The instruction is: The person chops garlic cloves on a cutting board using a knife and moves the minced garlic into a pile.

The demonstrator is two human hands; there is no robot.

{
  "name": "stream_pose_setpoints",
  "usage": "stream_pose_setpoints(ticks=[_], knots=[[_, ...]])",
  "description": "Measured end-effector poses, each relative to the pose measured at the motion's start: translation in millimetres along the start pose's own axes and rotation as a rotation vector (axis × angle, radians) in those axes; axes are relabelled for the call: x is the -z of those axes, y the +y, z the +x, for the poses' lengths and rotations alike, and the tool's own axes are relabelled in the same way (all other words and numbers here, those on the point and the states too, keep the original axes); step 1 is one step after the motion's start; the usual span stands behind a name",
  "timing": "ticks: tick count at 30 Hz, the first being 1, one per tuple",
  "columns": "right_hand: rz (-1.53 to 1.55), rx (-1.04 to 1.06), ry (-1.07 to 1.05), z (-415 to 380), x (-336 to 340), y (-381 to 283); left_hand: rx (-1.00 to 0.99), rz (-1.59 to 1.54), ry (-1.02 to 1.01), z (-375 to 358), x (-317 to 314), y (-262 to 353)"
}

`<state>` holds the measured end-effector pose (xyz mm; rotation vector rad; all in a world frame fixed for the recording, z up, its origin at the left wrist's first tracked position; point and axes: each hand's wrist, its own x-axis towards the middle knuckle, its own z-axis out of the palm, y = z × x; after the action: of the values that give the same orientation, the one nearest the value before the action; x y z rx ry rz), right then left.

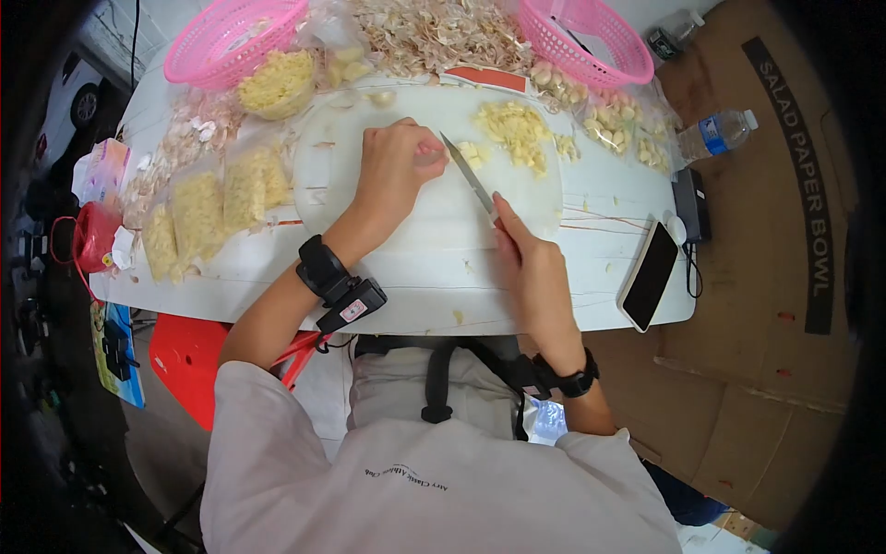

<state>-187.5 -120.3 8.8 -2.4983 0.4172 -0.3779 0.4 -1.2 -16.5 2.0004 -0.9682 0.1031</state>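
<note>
My right hand (533, 272) is wrapped round the handle of a small knife (472, 179), whose blade slants up and left over the white cutting board (434, 222). Close to the knife's tip, my left hand (392, 164) has its fingers curled together; what they hold, if anything, is hidden. A few cut garlic pieces (474, 155) lie just right of the blade. Farther right on the board spreads a larger heap of cut garlic (514, 134). One whole garlic clove (382, 98) rests near the board's far edge.
Bags of chopped garlic (197, 210) lie at left, beside a filled bowl (277, 85). Garlic peels (443, 37) are heaped between two pink baskets (231, 57). On the right are bagged cloves (609, 125), a water bottle (718, 136), a phone (649, 277) and a large cardboard box (738, 240).
</note>
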Motion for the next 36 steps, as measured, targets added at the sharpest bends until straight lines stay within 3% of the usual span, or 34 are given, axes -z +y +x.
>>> stream_pose_setpoints(ticks=[4, 36], knots=[[0.133, -0.02, 0.063, -4, 13, 0, 0.0, 0.018, 0.007, 0, 0, 0], [0.005, 0.044, 0.051, 0, 12, -18, -0.027, 0.052, 0.028, 0, -1, -3]])
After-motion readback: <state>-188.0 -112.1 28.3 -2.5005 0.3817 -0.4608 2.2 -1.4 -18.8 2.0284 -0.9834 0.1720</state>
